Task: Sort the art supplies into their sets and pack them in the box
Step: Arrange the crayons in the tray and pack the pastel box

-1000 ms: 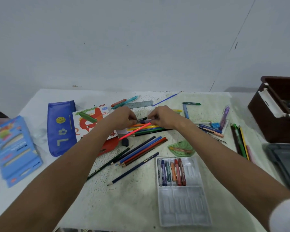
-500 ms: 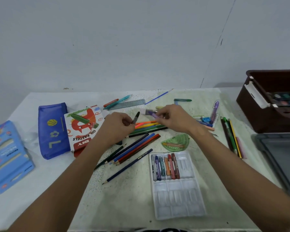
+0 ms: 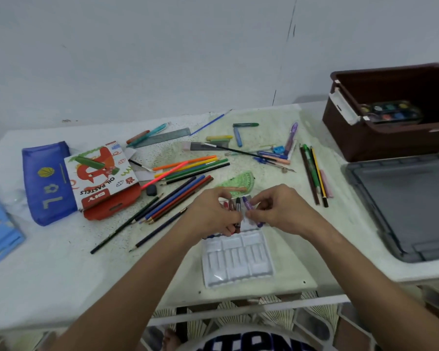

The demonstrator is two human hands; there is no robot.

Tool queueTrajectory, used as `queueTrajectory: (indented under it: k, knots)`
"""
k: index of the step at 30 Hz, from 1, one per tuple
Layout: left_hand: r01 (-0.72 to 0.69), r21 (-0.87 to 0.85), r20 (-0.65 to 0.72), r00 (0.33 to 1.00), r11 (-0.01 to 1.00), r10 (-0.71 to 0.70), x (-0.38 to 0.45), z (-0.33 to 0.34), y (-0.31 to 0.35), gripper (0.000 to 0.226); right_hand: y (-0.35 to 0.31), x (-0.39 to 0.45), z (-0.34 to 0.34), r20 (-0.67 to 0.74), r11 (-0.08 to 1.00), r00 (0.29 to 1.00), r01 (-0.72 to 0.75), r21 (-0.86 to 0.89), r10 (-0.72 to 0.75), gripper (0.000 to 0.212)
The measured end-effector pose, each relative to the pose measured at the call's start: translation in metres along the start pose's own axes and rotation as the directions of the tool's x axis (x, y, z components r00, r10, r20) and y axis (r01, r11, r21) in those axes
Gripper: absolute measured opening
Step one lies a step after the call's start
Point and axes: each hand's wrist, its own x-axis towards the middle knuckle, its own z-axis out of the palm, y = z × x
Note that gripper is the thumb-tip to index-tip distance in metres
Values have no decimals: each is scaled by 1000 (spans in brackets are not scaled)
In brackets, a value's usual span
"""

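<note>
1. Brown plastic storage box [image 3: 390, 138] stands well right of the clear plastic pastel tray [image 3: 237, 259].
2. Tray lies on the white table [image 3: 61, 274].
3. Left hand [image 3: 211, 215] pinches a black pastel [image 3: 238, 206] over the tray's far end.
4. Right hand [image 3: 280, 211] pinches a purple pastel [image 3: 249, 206] beside it.

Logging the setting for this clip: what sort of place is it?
Probably a home or classroom craft table against a bare wall: coloured pencils and an oil pastels box lie scattered on it, and a brown storage box holds a paint palette.
</note>
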Motion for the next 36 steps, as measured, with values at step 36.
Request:
queueTrajectory:
  k: [36]
  knots:
    - [-262,590,-29,938,764,344,12,4,-14,19,16,2,2,121,983,979,173,-67,-164,36]
